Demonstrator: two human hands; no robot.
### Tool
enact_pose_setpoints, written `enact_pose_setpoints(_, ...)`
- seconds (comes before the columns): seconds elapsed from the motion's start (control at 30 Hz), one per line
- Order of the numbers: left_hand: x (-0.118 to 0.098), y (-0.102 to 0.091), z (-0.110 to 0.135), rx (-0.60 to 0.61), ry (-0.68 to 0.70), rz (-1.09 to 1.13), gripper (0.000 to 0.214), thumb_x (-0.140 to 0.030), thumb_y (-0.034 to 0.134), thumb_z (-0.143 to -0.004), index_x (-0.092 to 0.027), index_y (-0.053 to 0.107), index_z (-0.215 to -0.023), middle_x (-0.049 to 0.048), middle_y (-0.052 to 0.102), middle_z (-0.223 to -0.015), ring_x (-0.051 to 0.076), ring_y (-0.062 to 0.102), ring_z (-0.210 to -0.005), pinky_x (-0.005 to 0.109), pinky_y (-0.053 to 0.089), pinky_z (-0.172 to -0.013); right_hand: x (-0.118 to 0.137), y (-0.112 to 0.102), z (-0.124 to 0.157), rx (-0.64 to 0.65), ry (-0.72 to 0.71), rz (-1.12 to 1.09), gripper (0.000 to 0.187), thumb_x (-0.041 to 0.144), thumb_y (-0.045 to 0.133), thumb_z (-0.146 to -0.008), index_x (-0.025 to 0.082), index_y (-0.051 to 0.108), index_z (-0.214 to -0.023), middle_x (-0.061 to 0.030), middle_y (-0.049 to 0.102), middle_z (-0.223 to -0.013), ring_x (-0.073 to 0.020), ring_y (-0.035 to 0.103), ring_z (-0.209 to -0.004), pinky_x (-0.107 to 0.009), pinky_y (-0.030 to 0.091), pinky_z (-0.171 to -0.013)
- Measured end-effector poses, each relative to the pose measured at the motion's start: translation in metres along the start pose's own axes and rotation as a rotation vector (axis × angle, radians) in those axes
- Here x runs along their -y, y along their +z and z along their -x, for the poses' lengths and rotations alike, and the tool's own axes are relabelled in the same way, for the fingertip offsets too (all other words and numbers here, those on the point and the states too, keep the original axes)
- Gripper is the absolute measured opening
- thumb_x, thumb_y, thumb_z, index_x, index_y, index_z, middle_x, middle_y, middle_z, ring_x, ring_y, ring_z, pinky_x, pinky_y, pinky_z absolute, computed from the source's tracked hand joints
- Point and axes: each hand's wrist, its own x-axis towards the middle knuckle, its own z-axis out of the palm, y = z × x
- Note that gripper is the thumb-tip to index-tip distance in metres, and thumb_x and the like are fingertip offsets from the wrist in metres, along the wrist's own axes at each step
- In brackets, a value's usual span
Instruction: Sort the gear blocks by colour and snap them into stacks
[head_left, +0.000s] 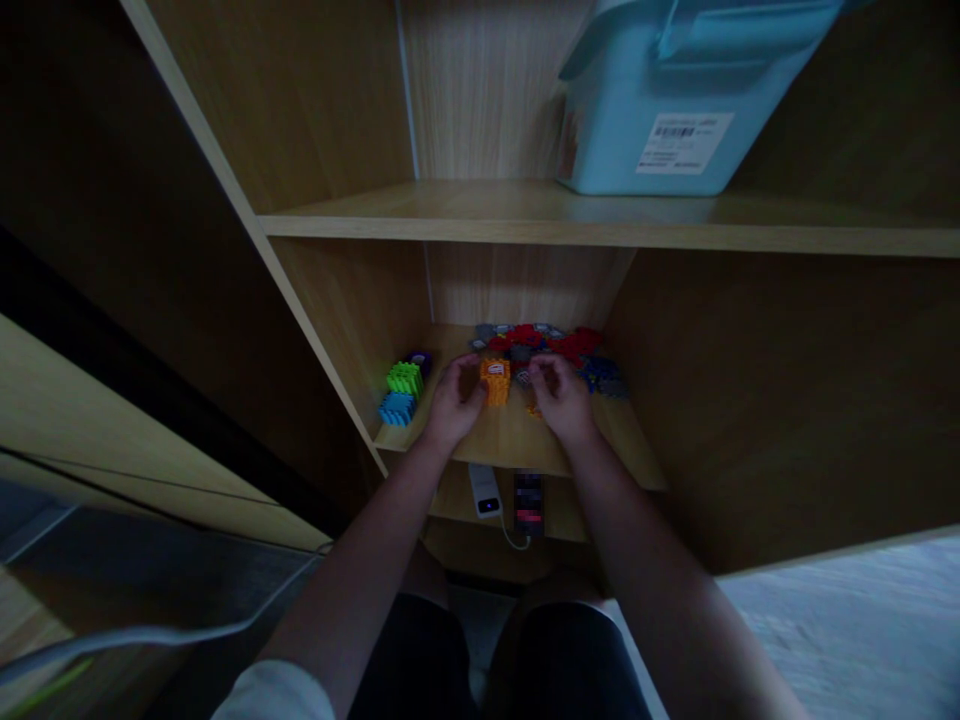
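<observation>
An orange block cube [496, 381] stands on a low wooden shelf [510, 440]. My left hand [453, 403] curls round its left side and holds it. My right hand [559, 395] is just right of the cube, fingers pinched on a small piece I cannot make out. Behind both hands lies a pile of loose red, grey and blue pieces [555, 350]. At the shelf's left end stand a green cube [405, 378], a blue cube [397, 407] and a purple one [420, 361].
A pale blue plastic bin [652, 100] with a white label sits on the shelf above. Below the low shelf lie a white power bank [484, 491] and a phone [529, 504] joined by a cable. My knees are underneath.
</observation>
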Motion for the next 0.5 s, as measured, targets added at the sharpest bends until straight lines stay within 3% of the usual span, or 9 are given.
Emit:
enact_pose_setpoints(0.07,-0.001,0.0,0.001,-0.012,-0.011,0.003,0.035,-0.024,0.068,-0.098,-0.023,0.061,-0.132,0.0114,0.071,-0.136,0.027,0.067,-0.131,0.052,0.053,-0.117,-0.001,-0.011,0.006,-0.012,0.023,0.118,0.023,0.039,0.054,-0.104,0.024,0.071,-0.106,-0.0105,0.078,-0.104,-0.0297,0.072,-0.101,-0.046,0.056,-0.096)
enact_pose_setpoints(0.23,-0.006,-0.002,0.003,-0.047,-0.005,0.0,0.029,-0.023,0.065,-0.099,-0.023,0.06,-0.128,0.0103,0.072,-0.131,0.025,0.068,-0.127,0.049,0.054,-0.115,-0.005,-0.033,0.036,0.121,0.068,0.315,0.022,0.036,0.055,-0.103,0.023,0.073,-0.102,-0.0125,0.078,-0.104,-0.0314,0.071,-0.1,-0.046,0.054,-0.096)
enact_pose_setpoints(0.37,-0.01,-0.003,0.005,-0.081,0.044,-0.06,0.024,-0.024,0.065,-0.099,-0.023,0.061,-0.123,0.0097,0.072,-0.124,0.025,0.069,-0.12,0.046,0.056,-0.109,-0.006,-0.039,0.052,0.272,0.063,0.421,0.026,0.046,0.068,-0.098,0.023,0.074,-0.11,-0.0136,0.078,-0.111,-0.0338,0.071,-0.105,-0.047,0.054,-0.098)
enact_pose_setpoints(0.5,-0.016,-0.005,0.007,-0.08,0.128,-0.162,0.019,-0.022,0.064,-0.099,-0.023,0.062,-0.118,0.009,0.071,-0.115,0.026,0.067,-0.114,0.045,0.055,-0.103,-0.005,-0.04,0.054,0.312,0.091,0.416,0.021,0.04,0.071,-0.096,0.025,0.073,-0.111,-0.0106,0.08,-0.111,-0.0322,0.072,-0.104,-0.045,0.055,-0.097)
